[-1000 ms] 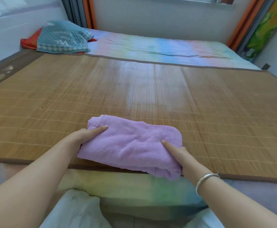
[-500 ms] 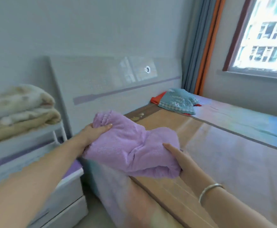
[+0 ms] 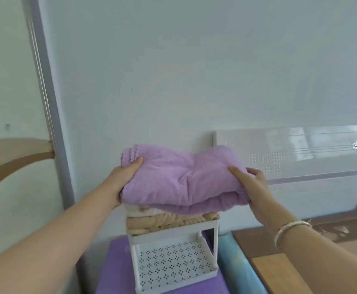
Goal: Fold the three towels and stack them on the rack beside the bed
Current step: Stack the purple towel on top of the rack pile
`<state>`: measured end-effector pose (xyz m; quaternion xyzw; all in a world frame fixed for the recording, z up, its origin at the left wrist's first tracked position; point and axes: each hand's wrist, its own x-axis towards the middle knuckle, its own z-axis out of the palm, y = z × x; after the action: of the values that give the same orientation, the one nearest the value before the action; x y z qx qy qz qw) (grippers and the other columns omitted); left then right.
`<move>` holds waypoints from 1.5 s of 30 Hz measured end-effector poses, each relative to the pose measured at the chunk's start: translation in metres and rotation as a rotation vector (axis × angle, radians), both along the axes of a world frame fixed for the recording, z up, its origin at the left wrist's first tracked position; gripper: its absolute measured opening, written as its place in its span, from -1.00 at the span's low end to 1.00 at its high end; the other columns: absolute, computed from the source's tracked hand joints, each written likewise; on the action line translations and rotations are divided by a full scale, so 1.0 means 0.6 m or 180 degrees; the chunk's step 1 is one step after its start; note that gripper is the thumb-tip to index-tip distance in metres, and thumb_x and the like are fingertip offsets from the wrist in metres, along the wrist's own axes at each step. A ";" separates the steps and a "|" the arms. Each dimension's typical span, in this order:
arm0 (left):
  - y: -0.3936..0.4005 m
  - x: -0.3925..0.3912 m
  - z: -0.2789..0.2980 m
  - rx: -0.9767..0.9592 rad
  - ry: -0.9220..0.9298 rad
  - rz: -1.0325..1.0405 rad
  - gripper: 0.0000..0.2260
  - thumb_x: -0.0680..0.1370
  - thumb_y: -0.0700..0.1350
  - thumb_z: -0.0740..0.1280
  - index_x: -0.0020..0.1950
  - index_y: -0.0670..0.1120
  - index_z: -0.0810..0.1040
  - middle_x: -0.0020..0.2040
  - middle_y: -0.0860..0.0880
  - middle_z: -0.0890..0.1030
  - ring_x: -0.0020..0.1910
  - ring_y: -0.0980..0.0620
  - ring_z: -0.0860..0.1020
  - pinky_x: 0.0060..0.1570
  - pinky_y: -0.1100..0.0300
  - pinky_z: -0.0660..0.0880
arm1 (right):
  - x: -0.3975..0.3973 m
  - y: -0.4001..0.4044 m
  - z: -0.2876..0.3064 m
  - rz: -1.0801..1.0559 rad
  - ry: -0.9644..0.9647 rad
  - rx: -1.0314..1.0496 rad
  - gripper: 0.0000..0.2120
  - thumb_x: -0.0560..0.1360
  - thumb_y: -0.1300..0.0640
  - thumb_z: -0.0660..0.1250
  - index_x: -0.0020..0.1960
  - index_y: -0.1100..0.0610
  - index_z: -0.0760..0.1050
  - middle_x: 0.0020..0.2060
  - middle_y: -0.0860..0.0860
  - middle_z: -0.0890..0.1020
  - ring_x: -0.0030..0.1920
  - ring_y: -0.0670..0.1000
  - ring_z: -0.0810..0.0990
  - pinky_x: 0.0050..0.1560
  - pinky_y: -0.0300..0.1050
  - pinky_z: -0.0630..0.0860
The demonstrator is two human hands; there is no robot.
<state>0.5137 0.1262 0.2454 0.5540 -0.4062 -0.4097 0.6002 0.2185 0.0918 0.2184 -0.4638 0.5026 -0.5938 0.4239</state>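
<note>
left hand (image 3: 126, 172) grips the left end of the folded lilac plush towel (image 3: 182, 177), thumb lying on top and fingers tucked beneath. right hand (image 3: 252, 181) grips the right end in like manner, thumb over the upper surface, fingers curled around the far edge; a silver metal bangle (image 3: 290, 230) sits on that wrist. towel spans between the two hands, directly above the white two-tier plastic rack (image 3: 173, 257), its underside at or just over the stack there; contact cannot be confirmed. towel is folded into a thick, soft bundle, creased at centre, with a scalloped hem showing at the upper left corner. on the rack's top tier lie a folded cream towel (image 3: 143, 212) over a folded beige ribbed towel (image 3: 162, 223). lower perforated shelf (image 3: 173, 264) of the rack is visible. rack stands on a purple surface (image 3: 118, 270), beside the bed's pale headboard (image 3: 300, 153).
</note>
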 end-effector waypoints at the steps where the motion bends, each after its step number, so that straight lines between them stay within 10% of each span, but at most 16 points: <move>1: -0.012 0.011 0.005 -0.0076 0.0120 0.0028 -0.67 0.54 0.07 0.35 0.17 -0.12 0.51 -0.09 -0.02 0.60 -0.15 0.07 0.57 -0.23 0.23 0.45 | 0.015 -0.020 0.011 0.0047 -0.0021 -0.0053 -0.35 0.37 -0.07 0.49 0.33 0.12 0.32 0.15 0.11 0.52 0.11 0.11 0.56 0.16 0.11 0.53; 10: -0.141 0.096 -0.027 -0.0093 0.0905 0.0123 -0.86 0.60 0.00 0.27 -0.05 -0.04 0.55 -0.18 0.05 0.65 -0.30 0.15 0.63 -0.33 0.31 0.51 | 0.125 -0.205 0.035 0.0210 0.0228 -0.0463 -0.50 0.43 -0.01 0.43 0.30 0.07 0.38 0.03 0.01 0.53 0.05 0.04 0.56 0.12 0.00 0.54; 13: -0.188 0.107 -0.098 0.0530 0.0036 0.0613 -0.66 0.59 0.06 0.26 0.28 -0.11 0.48 0.20 -0.07 0.55 0.13 -0.03 0.54 0.05 0.28 0.39 | 0.129 -0.240 -0.030 0.0177 0.0909 -0.0115 -0.56 0.50 0.08 0.33 0.33 0.10 0.35 0.03 0.06 0.52 0.01 0.09 0.50 0.02 -0.08 0.47; 16: -0.211 0.115 -0.140 0.1032 -0.1186 0.0995 -0.47 0.55 0.19 0.26 0.29 -0.22 0.48 0.17 -0.22 0.55 0.11 -0.19 0.53 0.06 0.11 0.41 | 0.123 -0.249 -0.078 0.0137 0.1755 0.0083 -0.53 0.51 0.07 0.21 0.41 0.01 0.28 0.14 0.11 0.51 0.04 0.15 0.50 -0.09 -0.07 0.47; 20: -0.228 0.103 -0.096 0.0840 -0.2571 0.1511 -0.51 0.51 0.07 0.27 0.29 -0.24 0.37 0.24 -0.23 0.46 0.15 -0.28 0.49 0.04 0.04 0.43 | 0.140 -0.246 -0.036 -0.0354 0.3486 -0.0657 -0.35 0.39 0.20 0.19 0.46 -0.11 0.22 0.45 0.09 0.24 0.44 0.14 0.21 0.44 0.13 0.14; 24: -0.218 0.031 -0.040 0.0513 -0.3986 0.1541 -0.67 0.58 -0.16 0.14 0.35 -0.03 0.35 0.32 -0.09 0.35 0.27 -0.20 0.33 0.09 -0.08 0.38 | 0.182 -0.258 0.011 0.0075 0.3870 -0.1253 -0.49 0.53 -0.02 0.10 0.48 -0.17 0.20 0.54 -0.04 0.08 0.54 0.01 -0.06 0.50 0.19 -0.18; 28: -0.227 0.000 -0.105 0.1152 -0.4358 0.0509 -0.46 0.56 0.30 -0.17 0.47 0.21 0.25 0.53 0.02 0.21 0.46 -0.21 0.21 0.35 -0.29 0.17 | 0.173 -0.302 -0.054 0.0921 0.4379 -0.0291 -0.42 0.53 -0.32 -0.04 0.51 -0.21 0.08 0.55 -0.03 -0.02 0.54 0.14 -0.08 0.47 0.29 -0.05; 35: -0.280 0.016 -0.121 0.1094 -0.4365 0.0129 -0.42 0.50 0.39 -0.25 0.45 0.32 0.21 0.54 0.09 0.21 0.48 -0.14 0.22 0.40 -0.25 0.14 | 0.160 -0.328 -0.065 0.0763 0.4297 0.0224 -0.13 0.20 -0.50 -0.23 0.50 -0.30 -0.03 0.56 -0.09 -0.09 0.55 0.10 -0.14 0.49 0.20 0.01; 45: -0.175 -0.016 -0.031 0.1142 -0.4569 0.0055 -0.55 0.64 0.18 -0.09 0.49 0.14 0.27 0.56 -0.01 0.14 0.51 -0.16 0.17 0.40 -0.27 0.03 | 0.133 -0.179 -0.001 0.0536 0.4588 -0.0610 -0.50 0.55 -0.13 0.06 0.47 -0.08 0.19 0.43 0.01 0.27 0.49 0.11 0.11 0.37 0.16 0.23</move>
<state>0.5044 0.0213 0.2269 0.7784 -0.6212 -0.0019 0.0903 0.2982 -0.0155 0.2179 -0.8115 0.5652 -0.1478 -0.0103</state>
